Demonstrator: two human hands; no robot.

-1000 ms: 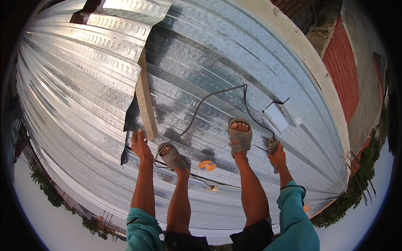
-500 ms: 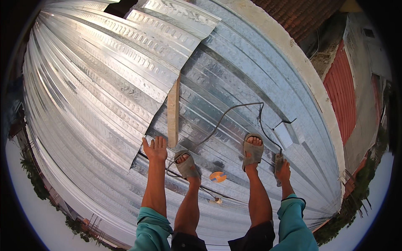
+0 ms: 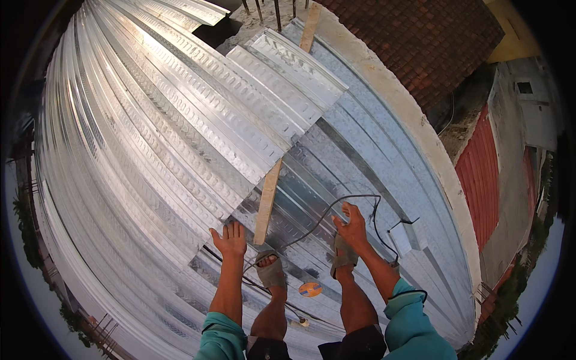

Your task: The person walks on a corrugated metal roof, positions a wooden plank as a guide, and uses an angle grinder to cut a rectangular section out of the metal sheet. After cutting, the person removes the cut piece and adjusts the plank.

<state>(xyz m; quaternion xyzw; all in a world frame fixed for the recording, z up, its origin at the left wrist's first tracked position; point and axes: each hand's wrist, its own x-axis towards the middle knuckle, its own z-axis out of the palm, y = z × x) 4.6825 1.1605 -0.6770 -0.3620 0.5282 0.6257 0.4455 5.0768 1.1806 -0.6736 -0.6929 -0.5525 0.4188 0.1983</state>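
My left hand (image 3: 230, 240) lies open with fingers spread, at the near edge of a shiny corrugated metal sheet (image 3: 180, 144), next to a wooden strip (image 3: 267, 207) that runs under the sheet's edge. My right hand (image 3: 353, 227) is raised in front of my right sandal (image 3: 344, 255), its fingers partly bent and thumb apart, with nothing seen in it. Close by runs a black cable (image 3: 324, 215) that loops across the lower decking. The cable leads toward a dark tool (image 3: 394, 264) mostly hidden behind my right forearm.
I stand on duller ribbed metal decking (image 3: 360, 162). An orange disc (image 3: 310, 290) lies between my feet, with a pale cable connector (image 3: 304, 322) nearby. A concrete edge (image 3: 414, 114) bounds the right side; beyond are a tiled roof (image 3: 414, 48) and red sheeting (image 3: 480, 174).
My right hand has let go of the dark tool and moved left and forward, in front of my right foot. My left hand stays by the sheet's edge. The view has shifted.
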